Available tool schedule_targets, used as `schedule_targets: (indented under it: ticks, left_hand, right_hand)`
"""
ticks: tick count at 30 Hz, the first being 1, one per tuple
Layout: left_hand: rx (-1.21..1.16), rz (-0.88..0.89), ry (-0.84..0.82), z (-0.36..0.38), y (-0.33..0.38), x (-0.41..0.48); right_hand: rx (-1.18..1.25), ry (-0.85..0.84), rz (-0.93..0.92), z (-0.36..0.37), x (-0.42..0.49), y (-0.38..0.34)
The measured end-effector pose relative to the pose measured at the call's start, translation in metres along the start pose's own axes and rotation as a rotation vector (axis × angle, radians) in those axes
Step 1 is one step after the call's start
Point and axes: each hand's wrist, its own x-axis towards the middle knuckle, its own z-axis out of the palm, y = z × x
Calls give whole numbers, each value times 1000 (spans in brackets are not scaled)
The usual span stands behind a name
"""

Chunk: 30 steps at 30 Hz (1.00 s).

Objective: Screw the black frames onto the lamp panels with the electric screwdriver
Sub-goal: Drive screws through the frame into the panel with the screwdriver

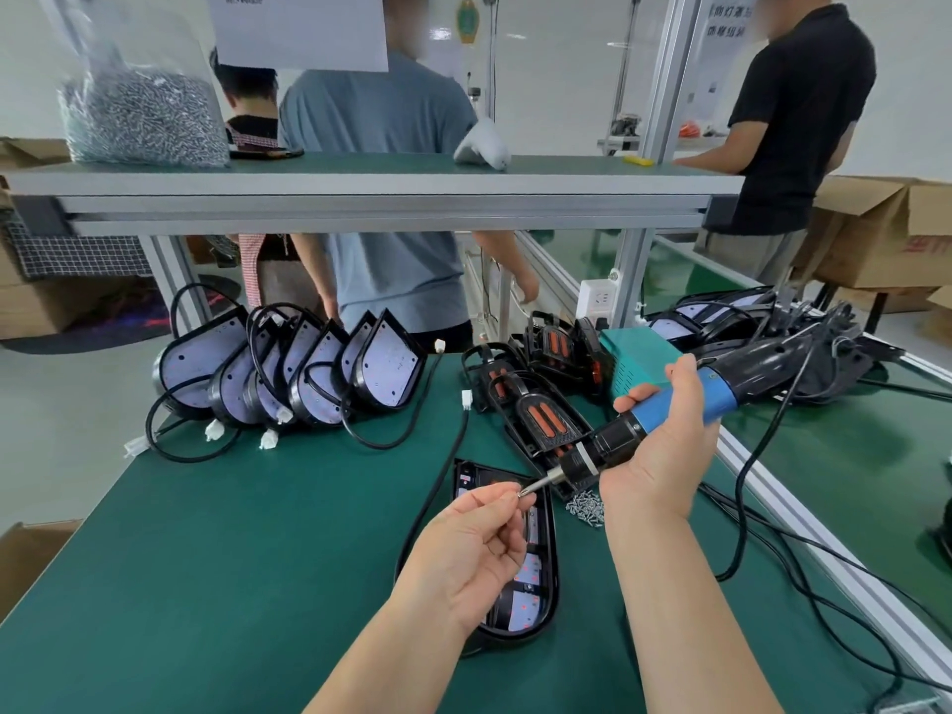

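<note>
Nearest, flat on the green mat, lies the panel with a black frame already seated on it. I cannot tell whether any of its screws are in, because the left hand covers much of it. That hand hovers just above the panel, thumb and forefinger pinched on what looks like a screw held to the bit. The right hand, above the panel's right edge, is wrapped round the screwdriver, which points left. This looks like loading a screw, with driving not yet begun. Just right of the panel sits a loose screw pile. Beyond the panel, spare frames wait. Far left of it stands a row of bare panels, so much is left. Far right, a heap may be finished lamps.
</note>
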Motion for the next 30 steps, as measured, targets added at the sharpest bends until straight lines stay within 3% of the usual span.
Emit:
schedule_targets:
  ticks: [7, 15, 22, 30]
  left_hand:
    - [28, 48, 18, -1, -5, 0]
    - [47, 324, 121, 7, -27, -4]
    - [506, 733, 190, -3, -33, -3]
    - [723, 890, 174, -13, -33, 2]
  right_hand:
    - [-28, 2, -11, -1, -1, 1]
    - [-112, 34, -98, 3, -10, 5]
    - [-97, 208, 63, -5, -3, 9]
    - [-108, 255, 143, -11, 1, 11]
